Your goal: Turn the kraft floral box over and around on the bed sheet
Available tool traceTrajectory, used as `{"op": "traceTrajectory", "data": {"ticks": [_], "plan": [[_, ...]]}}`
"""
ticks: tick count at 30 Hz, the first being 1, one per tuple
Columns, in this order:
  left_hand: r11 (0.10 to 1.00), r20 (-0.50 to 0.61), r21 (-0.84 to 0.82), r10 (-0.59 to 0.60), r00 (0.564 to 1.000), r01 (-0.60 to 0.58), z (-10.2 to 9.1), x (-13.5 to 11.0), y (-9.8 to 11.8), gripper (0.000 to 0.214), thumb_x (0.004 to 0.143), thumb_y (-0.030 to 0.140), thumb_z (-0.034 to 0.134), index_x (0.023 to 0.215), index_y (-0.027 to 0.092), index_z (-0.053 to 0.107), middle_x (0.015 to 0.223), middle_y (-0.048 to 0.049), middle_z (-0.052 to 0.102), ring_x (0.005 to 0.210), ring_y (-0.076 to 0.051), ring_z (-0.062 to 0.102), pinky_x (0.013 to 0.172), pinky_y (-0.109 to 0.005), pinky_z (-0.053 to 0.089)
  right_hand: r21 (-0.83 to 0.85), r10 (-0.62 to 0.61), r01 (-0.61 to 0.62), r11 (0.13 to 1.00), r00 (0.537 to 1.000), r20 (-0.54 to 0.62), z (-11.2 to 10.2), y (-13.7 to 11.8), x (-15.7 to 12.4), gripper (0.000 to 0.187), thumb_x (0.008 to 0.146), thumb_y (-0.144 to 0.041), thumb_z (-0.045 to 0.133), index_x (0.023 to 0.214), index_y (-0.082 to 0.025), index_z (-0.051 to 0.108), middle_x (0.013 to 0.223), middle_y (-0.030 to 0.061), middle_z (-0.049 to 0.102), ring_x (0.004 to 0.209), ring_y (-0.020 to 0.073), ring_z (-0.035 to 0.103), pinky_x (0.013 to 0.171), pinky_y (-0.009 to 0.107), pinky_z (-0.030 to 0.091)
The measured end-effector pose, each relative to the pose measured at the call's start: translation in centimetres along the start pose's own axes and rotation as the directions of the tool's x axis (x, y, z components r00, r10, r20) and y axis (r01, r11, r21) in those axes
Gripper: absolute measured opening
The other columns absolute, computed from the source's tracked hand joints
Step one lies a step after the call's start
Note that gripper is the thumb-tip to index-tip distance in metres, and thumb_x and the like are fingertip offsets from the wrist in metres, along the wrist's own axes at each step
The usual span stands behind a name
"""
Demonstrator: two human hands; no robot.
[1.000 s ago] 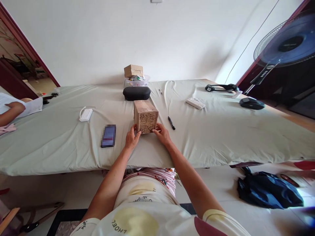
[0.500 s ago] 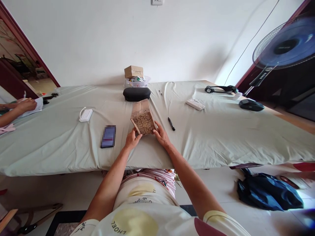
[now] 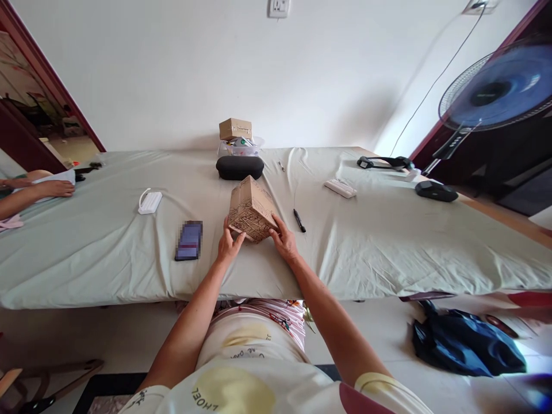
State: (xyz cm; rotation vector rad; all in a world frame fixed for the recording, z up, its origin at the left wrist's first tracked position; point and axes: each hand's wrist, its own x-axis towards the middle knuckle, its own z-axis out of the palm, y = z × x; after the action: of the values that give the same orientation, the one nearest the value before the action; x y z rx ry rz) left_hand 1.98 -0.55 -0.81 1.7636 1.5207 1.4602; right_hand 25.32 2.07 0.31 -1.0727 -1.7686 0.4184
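Note:
Between my two hands is a brown cardboard box (image 3: 252,210) with dark line drawings on its sides, tilted with one edge turned toward me. My left hand (image 3: 230,241) grips its left lower side, thumb on the near face. On the right lower corner, my right hand (image 3: 283,238) is closed with its thumb on the front. Whether the box touches the table is hidden. Just right of it lies a black marker (image 3: 299,221). A phone (image 3: 188,240) with a blurred screen lies to the left, and a black hard case (image 3: 240,167) sits right behind the box.
A white power bank (image 3: 150,202) lies left on the cloth-covered table (image 3: 371,247). Farther back are a small box (image 3: 235,128) on a plastic tub, a pen (image 3: 282,166), a white packet (image 3: 340,188) and a black headset (image 3: 385,163). Another person's hand (image 3: 58,188) rests on paper.
The box has been turned and tipped between my hands, so an edge now faces me and another side shows. The other person's hand at left now lies flatter on the paper.

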Motion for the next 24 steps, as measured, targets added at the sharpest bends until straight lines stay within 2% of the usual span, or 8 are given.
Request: {"op": "traceTrajectory", "data": {"ticks": [2,4,6,8,13,15,20,24], "plan": [[0.996,-0.101,-0.063,0.050,0.994,-0.057,-0.2,0.1,0.0,0.083,0.094,0.051,0.062,0.159,0.020,0.022,0.154,-0.0195,0.050,0.138,-0.028,0.056,0.106,-0.040,0.053,0.011,-0.014,0.014,1.000,1.000,-0.022,0.0,0.1,0.0,0.058,0.099,-0.053,0.052,0.146,-0.020,0.053,0.131,0.0127,0.069,0.080,0.0199,0.069,0.086,0.038,0.058],[0.993,-0.152,-0.055,0.098,0.983,-0.108,-0.3,0.2,0.0,0.082,0.092,0.053,0.063,0.158,0.020,0.027,0.159,-0.0184,0.043,0.145,-0.028,0.047,0.108,-0.040,0.052,0.018,-0.015,0.016,1.000,0.999,-0.046,0.0,0.2,-0.1,0.056,0.099,-0.053,0.052,0.144,-0.021,0.055,0.123,0.0117,0.071,0.078,0.0193,0.068,0.083,0.037,0.058],[0.992,-0.159,-0.036,0.112,0.981,-0.120,-0.4,0.3,0.0,0.073,0.091,0.053,0.063,0.151,0.019,0.039,0.155,-0.0179,0.048,0.143,-0.029,0.049,0.107,-0.041,0.052,0.028,0.005,-0.003,1.000,0.998,-0.064,0.1,0.4,-0.1,0.054,0.098,-0.053,0.053,0.142,-0.021,0.055,0.107,0.0091,0.074,0.075,0.0187,0.066,0.078,0.036,0.057],[0.995,-0.148,-0.048,0.075,0.986,-0.083,-0.6,0.4,0.0,0.063,0.092,0.052,0.061,0.143,0.018,0.047,0.144,-0.0177,0.059,0.132,-0.028,0.059,0.105,-0.041,0.053,0.054,0.035,-0.031,0.998,0.996,-0.076,0.1,0.7,0.0,0.056,0.097,-0.054,0.054,0.142,-0.021,0.053,0.095,0.0059,0.073,0.072,0.0181,0.064,0.073,0.034,0.056],[0.994,-0.115,-0.101,-0.053,0.992,0.042,-0.8,0.3,0.2,0.051,0.097,0.050,0.053,0.136,0.017,0.053,0.120,-0.0144,0.073,0.108,-0.027,0.072,0.095,-0.040,0.056,0.119,0.093,-0.082,0.990,0.992,-0.086,0.3,1.0,0.3,0.060,0.093,-0.055,0.060,0.142,-0.021,0.049,0.093,0.0044,0.072,0.070,0.0175,0.063,0.066,0.032,0.053],[0.992,-0.108,-0.099,-0.089,0.990,0.078,-0.8,0.3,0.3,0.050,0.098,0.051,0.052,0.135,0.018,0.054,0.113,-0.0127,0.075,0.103,-0.026,0.073,0.092,-0.039,0.056,0.091,0.113,-0.108,0.990,0.992,-0.055,0.3,0.9,0.4,0.057,0.091,-0.053,0.063,0.137,-0.021,0.053,0.094,0.0053,0.072,0.071,0.0182,0.064,0.066,0.032,0.053],[0.987,-0.107,-0.099,-0.136,0.985,0.125,-0.9,0.4,0.2,0.049,0.101,0.052,0.046,0.134,0.018,0.056,0.106,-0.0105,0.077,0.092,-0.024,0.074,0.086,-0.037,0.057,-0.059,0.128,-0.122,0.991,0.986,0.111,0.1,0.3,0.2,0.042,0.087,-0.046,0.067,0.121,-0.022,0.060,0.094,0.0050,0.073,0.080,0.0217,0.068,0.072,0.034,0.054],[0.974,-0.085,-0.169,-0.167,0.982,0.151,-0.8,0.4,0.1,0.050,0.103,0.052,0.041,0.135,0.016,0.055,0.103,-0.0109,0.077,0.078,-0.022,0.076,0.081,-0.036,0.058,-0.116,0.105,-0.087,0.989,0.980,0.166,0.0,0.0,0.0,0.060,0.086,-0.039,0.069,0.141,-0.023,0.049,0.099,0.0052,0.074,0.089,0.0250,0.069,0.079,0.037,0.054]]}}
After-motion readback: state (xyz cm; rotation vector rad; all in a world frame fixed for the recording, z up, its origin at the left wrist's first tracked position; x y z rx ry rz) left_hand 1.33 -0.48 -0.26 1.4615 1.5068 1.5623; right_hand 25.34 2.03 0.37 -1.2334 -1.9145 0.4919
